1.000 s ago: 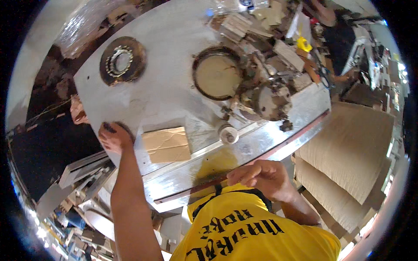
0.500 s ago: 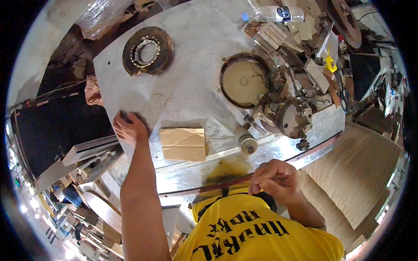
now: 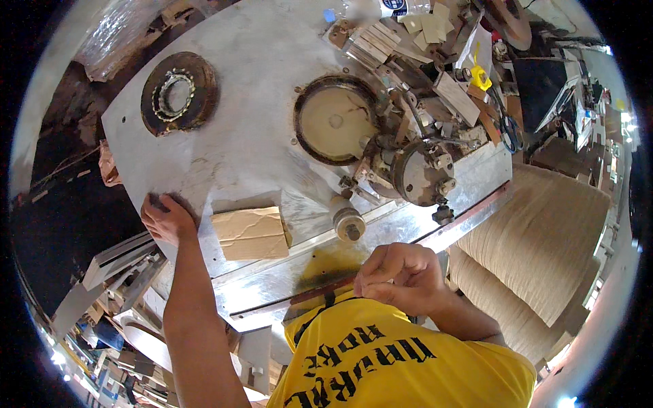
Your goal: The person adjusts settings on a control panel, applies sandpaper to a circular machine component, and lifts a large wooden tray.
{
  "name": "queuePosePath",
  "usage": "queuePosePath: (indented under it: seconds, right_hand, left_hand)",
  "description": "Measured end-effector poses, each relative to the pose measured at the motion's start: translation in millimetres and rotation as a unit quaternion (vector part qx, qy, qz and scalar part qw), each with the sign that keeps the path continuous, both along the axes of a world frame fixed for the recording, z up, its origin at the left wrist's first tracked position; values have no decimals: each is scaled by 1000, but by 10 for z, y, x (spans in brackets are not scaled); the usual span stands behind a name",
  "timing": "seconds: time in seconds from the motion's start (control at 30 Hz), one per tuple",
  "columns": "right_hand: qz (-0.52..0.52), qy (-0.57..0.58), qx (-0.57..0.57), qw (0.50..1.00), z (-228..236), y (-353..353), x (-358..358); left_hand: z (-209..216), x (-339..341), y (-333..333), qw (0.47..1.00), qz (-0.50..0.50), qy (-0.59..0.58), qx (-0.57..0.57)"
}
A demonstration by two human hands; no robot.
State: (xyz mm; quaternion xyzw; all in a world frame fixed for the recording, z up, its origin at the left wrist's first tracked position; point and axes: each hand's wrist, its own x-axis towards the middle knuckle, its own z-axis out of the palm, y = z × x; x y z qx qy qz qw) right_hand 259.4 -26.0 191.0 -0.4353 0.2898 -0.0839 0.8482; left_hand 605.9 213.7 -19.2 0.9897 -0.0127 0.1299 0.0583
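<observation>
Lengthwise, the cardboard [image 3: 250, 234] runs roughly left to right.

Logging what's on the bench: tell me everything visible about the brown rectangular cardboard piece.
The brown rectangular cardboard piece looks flat and plain, with irregular creases across its face. It lies slightly askew on the grey metal-topped table, to the right of the person's bare left hand and left of the pale grey cylindrical part with a darker end. Neither hand touches it. Whether it is one layer or several is unclear.
</observation>
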Motion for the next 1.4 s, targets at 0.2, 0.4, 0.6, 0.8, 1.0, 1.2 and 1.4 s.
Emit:
queuePosePath:
  seconds: [0.2, 0.4, 0.6, 0.8, 1.0, 1.2, 1.4]
  right_hand:
    - [3, -17, -14, 1000, 94, -70, 5]
    - [-68, -259, -160, 950, 177, -775, -198]
    - [-353, 220, -492, 765, 51, -2181, -755]
    - [-279, 438, -561, 644, -776, -3052, -1539]
    - [-78, 617, -601, 502, -1198, -3243, -1980]
    - [29, 603, -580, 547, -1295, -3556, -2171]
    - [7, 660, -518, 544, -1366, -3623, -2134]
  left_hand:
    - [-46, 40, 42, 1000, -6, -16, -5]
    - [-251, 179, 205, 998, -46, -50, -8]
    - [-197, 116, 202, 999, -1, -43, 27]
    - [-148, 87, 88, 999, 0, -17, 32]
    - [-167, 111, 172, 1000, -5, -15, 21]
    - [-158, 96, 162, 1000, -13, -15, 7]
    - [-130, 80, 139, 1000, -5, -16, 21]
